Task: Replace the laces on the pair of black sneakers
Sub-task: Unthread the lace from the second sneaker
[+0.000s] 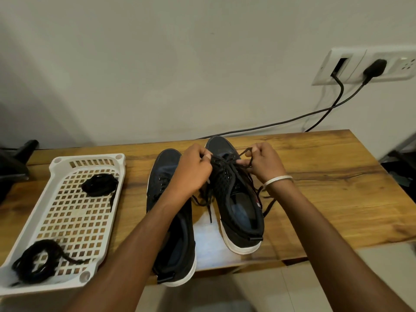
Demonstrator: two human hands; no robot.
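- Left hand (pixel 193 168): fingers curled over the eyelet rows of the right-side sneaker (pixel 234 194), pinching a strand of its lace (pixel 227 163) near the toe end.
- Right hand (pixel 263 162): thumb and fingers pinching a loop of the same lace, raised just above the shoe; a pale bangle (pixel 278 180) sits on the wrist.
- Right-side sneaker: on the desk (pixel 326 176), toe away from the person; lace ends trail loose on both sides of the shoe. Judged as mid-step, lacing or unlacing cannot be told.
- Left-side sneaker (pixel 173 212): just beside it, eyelets appear bare, no lace seen.
- White tray (pixel 67 221): left on the desk, holding two black lace bundles, one far (pixel 99 184), one near (pixel 37 261).
- Progress: neither shoe finished; most of the work seems left.
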